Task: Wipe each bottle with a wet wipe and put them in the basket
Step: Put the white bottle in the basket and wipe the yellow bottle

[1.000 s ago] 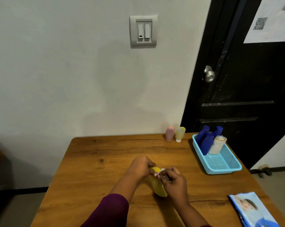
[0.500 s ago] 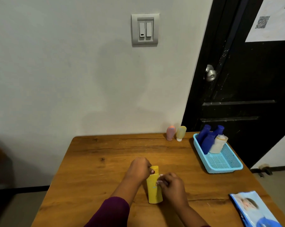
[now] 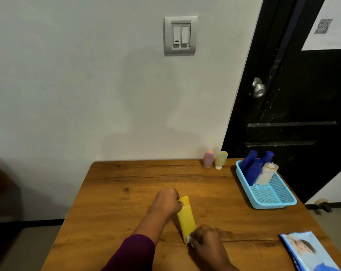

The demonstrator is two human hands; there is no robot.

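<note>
While it is held at both ends, a yellow bottle (image 3: 186, 218) slants on the counter (image 3: 116, 202) near its front edge.
The left hand (image 3: 166, 202) grips its upper end. The right hand (image 3: 207, 243) pinches a white wet wipe (image 3: 189, 239) against its lower end. A blue basket (image 3: 273, 205) sits at the right edge, and a wipes pack (image 3: 306, 253) lies at the near right corner.

Dim, soft indoor light, no glare. Faint broad shadow on wall (image 3: 150, 98) above worktop (image 3: 126, 182); bottom-left corner nearly black. Door (image 3: 302, 114) v. dark, detail lost. Wide-angle bend: door leans, worktop edges splay. Right hand (image 3: 207, 243) motion-blurred; bottles (image 3: 253, 171) in basket (image 3: 273, 202) a bit soft.
</note>
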